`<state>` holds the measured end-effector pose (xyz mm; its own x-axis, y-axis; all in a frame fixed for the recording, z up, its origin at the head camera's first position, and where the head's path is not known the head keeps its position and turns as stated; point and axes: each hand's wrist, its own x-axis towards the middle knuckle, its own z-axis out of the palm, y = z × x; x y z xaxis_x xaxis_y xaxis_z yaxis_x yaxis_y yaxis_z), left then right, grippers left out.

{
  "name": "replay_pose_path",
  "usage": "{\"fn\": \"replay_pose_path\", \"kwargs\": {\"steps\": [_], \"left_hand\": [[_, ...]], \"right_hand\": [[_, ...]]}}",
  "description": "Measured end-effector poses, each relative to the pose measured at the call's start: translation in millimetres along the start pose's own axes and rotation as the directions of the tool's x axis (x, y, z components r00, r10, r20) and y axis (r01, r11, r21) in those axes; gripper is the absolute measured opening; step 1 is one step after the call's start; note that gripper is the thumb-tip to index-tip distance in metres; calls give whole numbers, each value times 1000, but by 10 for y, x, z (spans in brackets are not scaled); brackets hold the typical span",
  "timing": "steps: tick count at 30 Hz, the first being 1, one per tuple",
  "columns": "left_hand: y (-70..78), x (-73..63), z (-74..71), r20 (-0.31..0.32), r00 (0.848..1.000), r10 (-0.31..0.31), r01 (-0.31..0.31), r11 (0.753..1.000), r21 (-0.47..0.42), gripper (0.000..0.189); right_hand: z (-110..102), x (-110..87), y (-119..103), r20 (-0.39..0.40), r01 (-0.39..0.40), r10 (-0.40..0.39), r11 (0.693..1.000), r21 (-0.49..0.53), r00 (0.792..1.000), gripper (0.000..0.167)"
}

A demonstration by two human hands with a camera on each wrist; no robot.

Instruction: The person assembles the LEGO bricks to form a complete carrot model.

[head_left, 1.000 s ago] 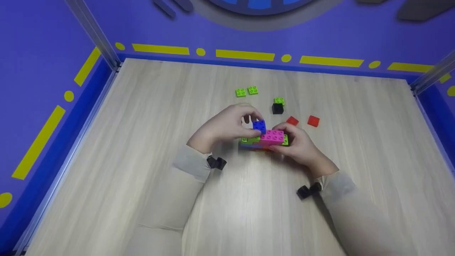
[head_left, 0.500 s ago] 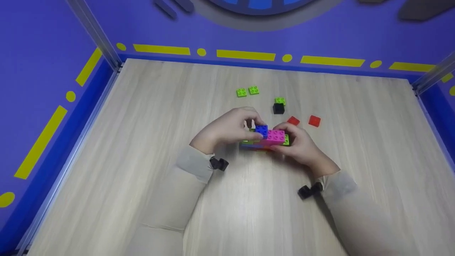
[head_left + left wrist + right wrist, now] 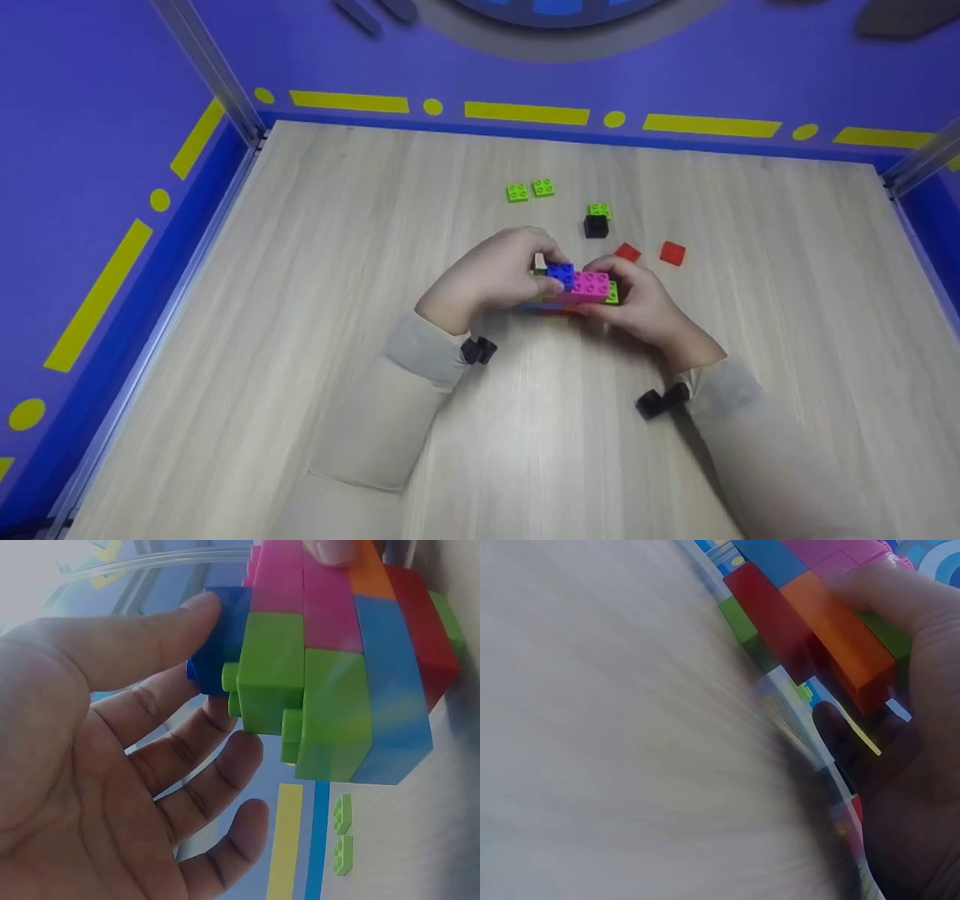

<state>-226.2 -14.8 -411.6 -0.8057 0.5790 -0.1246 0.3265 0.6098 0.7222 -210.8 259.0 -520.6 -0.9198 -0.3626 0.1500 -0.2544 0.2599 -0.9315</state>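
A layered block of toy building bricks stands low over the table, with a pink brick (image 3: 590,285) in its upper part. My left hand (image 3: 491,276) pinches a dark blue brick (image 3: 560,274) between thumb and index finger, against the block's top beside the pink studs. In the left wrist view, a green brick (image 3: 270,675), a light blue brick (image 3: 394,690) and a red brick (image 3: 424,637) show in the layers. My right hand (image 3: 641,304) grips the block's right end, its thumb near an orange brick (image 3: 844,645) in the right wrist view.
Behind the hands lie two green bricks (image 3: 517,193) side by side, a black brick (image 3: 596,226) in front of another green brick (image 3: 599,210), and two red bricks (image 3: 673,253). Blue panels (image 3: 525,67) border the wooden table (image 3: 375,187).
The dark blue brick has come down onto the block's top, covering part of the pink brick's studs. My right hand keeps its grip. The head view has shifted slightly.
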Motion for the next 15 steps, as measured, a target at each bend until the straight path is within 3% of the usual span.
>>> {"fn": "replay_pose_path", "kwargs": {"steps": [2, 5, 7, 10, 15], "left_hand": [[4, -8, -2, -3, 1000, 1, -1, 1000, 10, 31], [-10, -16, -10, -4, 1000, 9, -9, 1000, 2, 31], [-19, -23, -13, 0, 1000, 7, -7, 1000, -10, 32], [-28, -26, -9, 6, 1000, 5, -5, 1000, -24, 32], [-20, -12, -7, 23, 1000, 9, -9, 1000, -1, 34]], "right_hand": [[-13, 14, 1, -2, 29, -29, 1000, 11, 1000, 41], [-35, 38, -22, -18, 74, -72, 993, 93, 997, 25], [-57, 57, -65, -44, 94, -89, 984, 148, 995, 23], [-100, 101, -168, -133, 82, -56, 977, 197, 990, 39], [-203, 219, -324, -295, -12, 45, 994, 110, 954, 33]]}}
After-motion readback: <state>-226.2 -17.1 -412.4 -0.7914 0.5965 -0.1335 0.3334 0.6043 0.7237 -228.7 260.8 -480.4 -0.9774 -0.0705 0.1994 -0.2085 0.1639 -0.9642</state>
